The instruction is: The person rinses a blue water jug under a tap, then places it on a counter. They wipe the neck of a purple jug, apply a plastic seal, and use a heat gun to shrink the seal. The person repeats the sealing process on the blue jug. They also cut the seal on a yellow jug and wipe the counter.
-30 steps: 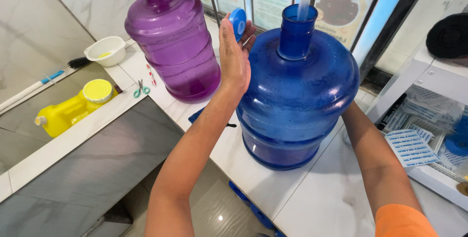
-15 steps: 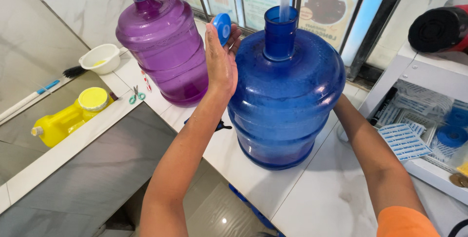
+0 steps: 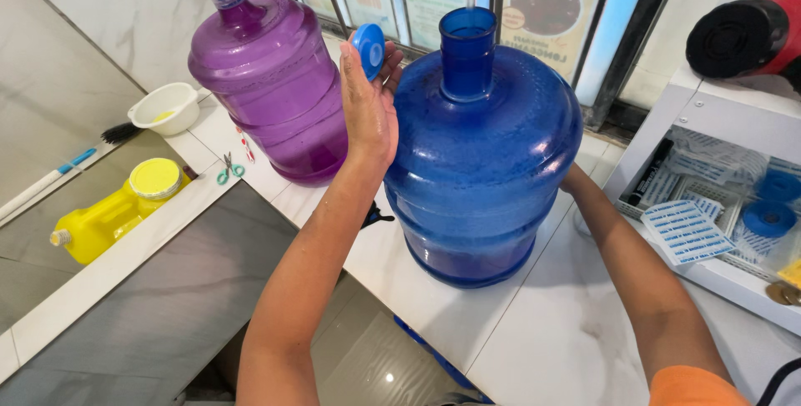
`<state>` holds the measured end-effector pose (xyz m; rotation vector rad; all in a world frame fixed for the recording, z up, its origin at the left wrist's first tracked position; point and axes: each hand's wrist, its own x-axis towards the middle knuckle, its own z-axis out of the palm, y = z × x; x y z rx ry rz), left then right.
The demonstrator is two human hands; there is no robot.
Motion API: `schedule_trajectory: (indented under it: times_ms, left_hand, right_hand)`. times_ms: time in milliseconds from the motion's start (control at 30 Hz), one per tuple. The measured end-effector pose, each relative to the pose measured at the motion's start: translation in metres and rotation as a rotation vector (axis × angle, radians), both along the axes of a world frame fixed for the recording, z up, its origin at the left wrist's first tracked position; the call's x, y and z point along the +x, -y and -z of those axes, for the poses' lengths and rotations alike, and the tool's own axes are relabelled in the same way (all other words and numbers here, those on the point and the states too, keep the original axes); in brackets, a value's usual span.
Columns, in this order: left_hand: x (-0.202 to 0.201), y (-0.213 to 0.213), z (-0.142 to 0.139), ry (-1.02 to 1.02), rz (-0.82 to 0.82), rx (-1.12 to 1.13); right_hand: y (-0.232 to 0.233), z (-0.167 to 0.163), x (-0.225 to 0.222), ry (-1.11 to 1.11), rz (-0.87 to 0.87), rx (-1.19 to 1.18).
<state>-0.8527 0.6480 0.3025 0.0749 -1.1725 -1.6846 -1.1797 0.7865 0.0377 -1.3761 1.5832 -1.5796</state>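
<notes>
One head-worn camera looks steeply down, close over the tiled counter (image 3: 534,348).

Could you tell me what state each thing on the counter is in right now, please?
Blue jug: upright, neck uncapped, a thin stream entering it.
Blue cap: off, held in the left hand beside the neck.
Right hand: hidden behind the blue jug.
Purple jug: upright, capped and sealed.
Yellow jerrycan: lying on its side, lid on.
White bowl: upright, a little yellow inside.
Scissors: lying flat on the counter.
</notes>
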Motion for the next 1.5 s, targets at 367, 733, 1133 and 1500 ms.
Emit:
schedule_trajectory:
  times_ms: [367,733,1133,1500]
  left_hand:
    - [0.000,0.003,0.003,-0.042,0.002,0.032]
    - [0.000,0.012,0.009,-0.061,0.013,0.045]
    - [0.009,0.004,0.002,-0.019,0.018,0.047]
    - [0.007,0.007,0.004,-0.044,0.013,0.051]
  right_hand:
    - [0.032,-0.036,-0.013,-0.013,0.028,0.013]
    - [0.016,-0.017,-0.018,0.034,-0.052,0.111]
    - [0.012,-0.027,0.001,0.041,-0.003,0.148]
    - [0.019,-0.024,0.005,-0.147,0.046,-0.064]
